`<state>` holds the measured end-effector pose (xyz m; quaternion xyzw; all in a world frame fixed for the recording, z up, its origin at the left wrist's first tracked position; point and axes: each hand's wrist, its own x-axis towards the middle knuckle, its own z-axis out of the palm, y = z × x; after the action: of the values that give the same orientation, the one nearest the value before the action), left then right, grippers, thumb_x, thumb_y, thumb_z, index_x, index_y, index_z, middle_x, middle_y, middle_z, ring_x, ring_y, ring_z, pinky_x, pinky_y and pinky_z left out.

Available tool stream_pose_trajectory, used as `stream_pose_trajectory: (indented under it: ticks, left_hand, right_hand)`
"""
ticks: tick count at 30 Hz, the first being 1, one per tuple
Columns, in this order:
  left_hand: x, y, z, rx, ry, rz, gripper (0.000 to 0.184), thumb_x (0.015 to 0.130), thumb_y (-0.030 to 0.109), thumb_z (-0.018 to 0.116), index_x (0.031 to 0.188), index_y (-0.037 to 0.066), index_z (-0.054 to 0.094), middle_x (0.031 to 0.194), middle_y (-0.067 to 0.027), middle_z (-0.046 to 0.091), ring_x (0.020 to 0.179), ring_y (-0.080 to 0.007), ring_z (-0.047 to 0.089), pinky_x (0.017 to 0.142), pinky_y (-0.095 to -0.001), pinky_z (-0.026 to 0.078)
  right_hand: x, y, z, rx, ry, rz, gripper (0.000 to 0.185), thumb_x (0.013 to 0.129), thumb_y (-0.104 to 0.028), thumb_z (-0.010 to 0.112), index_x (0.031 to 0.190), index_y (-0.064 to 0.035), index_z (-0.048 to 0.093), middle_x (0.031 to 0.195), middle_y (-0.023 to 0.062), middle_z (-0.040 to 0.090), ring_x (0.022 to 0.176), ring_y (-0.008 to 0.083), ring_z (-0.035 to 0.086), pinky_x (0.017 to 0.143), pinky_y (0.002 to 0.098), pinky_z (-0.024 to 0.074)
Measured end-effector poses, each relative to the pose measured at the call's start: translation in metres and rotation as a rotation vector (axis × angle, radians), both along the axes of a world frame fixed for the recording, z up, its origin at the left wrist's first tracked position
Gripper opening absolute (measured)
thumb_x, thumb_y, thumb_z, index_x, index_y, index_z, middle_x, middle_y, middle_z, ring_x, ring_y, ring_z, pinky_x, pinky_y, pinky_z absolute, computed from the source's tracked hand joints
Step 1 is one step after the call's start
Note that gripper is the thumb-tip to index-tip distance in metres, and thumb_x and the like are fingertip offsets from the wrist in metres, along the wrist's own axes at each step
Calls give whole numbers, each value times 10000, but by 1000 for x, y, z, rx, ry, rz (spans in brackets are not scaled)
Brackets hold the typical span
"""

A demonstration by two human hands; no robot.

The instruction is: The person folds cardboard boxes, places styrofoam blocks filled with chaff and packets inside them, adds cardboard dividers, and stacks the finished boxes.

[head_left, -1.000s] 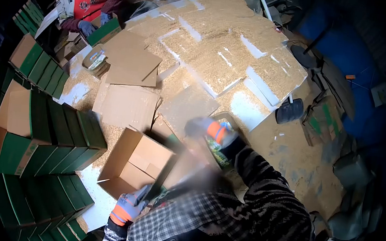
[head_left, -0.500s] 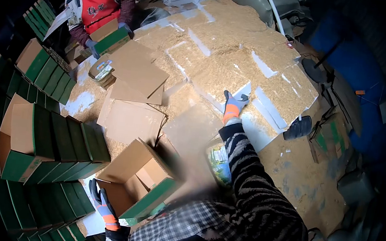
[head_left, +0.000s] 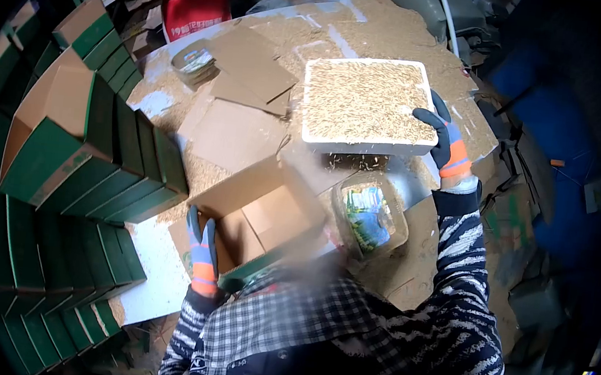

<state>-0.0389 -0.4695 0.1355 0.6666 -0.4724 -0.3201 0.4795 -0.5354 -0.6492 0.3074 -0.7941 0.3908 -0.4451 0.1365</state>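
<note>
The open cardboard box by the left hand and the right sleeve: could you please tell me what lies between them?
Between the cardboard box and the right sleeve, the head view shows a tub holding printed items.

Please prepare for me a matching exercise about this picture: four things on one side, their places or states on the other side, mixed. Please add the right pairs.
Things:
1. white tray
2. left hand
3. flat cardboard sheets
4. plastic tub beside the box

Places or states:
A. at the edge of the open box
B. containing blue-and-green printed items
C. held by the right hand
D. lying overlapped

Pairs: 1-C, 2-A, 3-D, 4-B
</note>
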Motion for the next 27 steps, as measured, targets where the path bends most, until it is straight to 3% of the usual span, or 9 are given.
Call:
stream_pose_trajectory:
  ticks: [2,3,6,7,10,13,19,22,27]
  left_hand:
    - [0,-9,-18,-48,33,27,585,1013,250,524,1487,-34,333,1543,-194,345,1435,-309,313,1192,-374,226]
    - [2,-11,-23,-71,49,32,581,1018,264,515,1483,-35,338,1536,-195,353,1431,-311,319,1191,-374,230]
    - [11,-19,-43,-76,140,70,572,1024,275,502,1479,-33,343,1525,-196,360,1419,-319,331,1188,-372,236]
    - [23,-13,-71,-128,-199,-46,570,1006,231,531,1480,-24,345,1518,-189,366,1408,-317,345,1187,-360,235]
    - [18,-3,-42,-59,258,15,658,872,35,516,1500,-15,322,1532,-185,352,1421,-299,332,1192,-354,224]
    - [30,11,-36,-15,303,7,778,753,-89,385,1521,-5,293,1561,-179,318,1462,-286,273,1208,-351,180]
    - [19,23,-35,-84,-11,-51,813,741,-121,373,1537,8,269,1589,-141,295,1471,-260,266,1216,-347,163]
    - [26,23,-23,-12,90,-82,817,759,-126,399,1549,23,254,1596,-135,285,1470,-253,267,1214,-341,167]
    - [40,-24,20,-67,-139,-34,650,914,15,580,1515,27,332,1568,-117,337,1416,-268,350,1184,-385,254]
  right_hand:
    - [42,8,17,285,-189,112,610,806,-40,733,1376,-19,517,1251,124,642,1181,214,604,958,326,518]
    - [90,24,32,832,-716,106,661,783,-47,754,1390,-7,496,1244,146,645,1154,220,622,951,327,521]
    - [158,33,5,936,-453,218,793,717,-78,823,1424,-29,467,1197,158,673,1089,207,652,924,328,530]
    - [182,41,-2,1048,-456,260,846,702,-124,850,1443,-32,451,1244,162,652,1122,218,634,964,337,507]
    - [227,53,-79,879,-61,254,967,737,-263,829,1541,-114,313,1532,170,407,1420,269,382,1147,356,330]
    - [238,62,-110,815,175,233,810,818,-301,736,1479,-19,362,1404,225,516,1297,370,496,1070,404,403]
    - [260,74,-117,578,1389,288,452,846,-222,679,1225,-6,559,1103,208,668,993,350,663,876,420,518]
    - [243,96,-144,106,628,112,331,847,-199,672,1128,-33,617,1068,195,667,941,332,665,817,416,534]
    - [143,104,-140,273,202,-373,337,867,-222,669,1138,-30,613,1039,151,626,1047,349,599,900,436,490]
